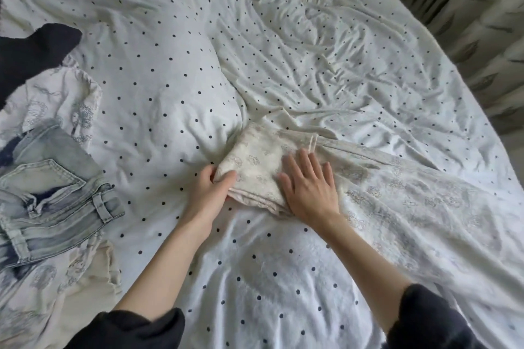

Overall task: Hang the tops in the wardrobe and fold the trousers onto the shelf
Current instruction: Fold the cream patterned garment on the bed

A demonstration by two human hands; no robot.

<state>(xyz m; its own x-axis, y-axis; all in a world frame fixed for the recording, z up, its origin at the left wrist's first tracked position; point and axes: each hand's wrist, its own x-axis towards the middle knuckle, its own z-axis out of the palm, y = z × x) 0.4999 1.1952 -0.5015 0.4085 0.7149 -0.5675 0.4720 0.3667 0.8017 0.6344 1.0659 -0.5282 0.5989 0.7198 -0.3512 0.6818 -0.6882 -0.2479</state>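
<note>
Left hand (pixel 211 193) pinches cream trousers (pixel 255 167); right hand (pixel 310 187) presses flat

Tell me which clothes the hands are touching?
The cream patterned trousers mid-bed, under both hands. The faded jeans and dark garment lie untouched at the left.

Soft daylight, blurred wide-angle edges

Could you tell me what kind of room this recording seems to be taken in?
Most likely a bedroom at home. A polka-dot duvet covers a bed that fills the view, patterned curtains hang at the right, and clothes such as faded jeans lie on the bedding.
</note>
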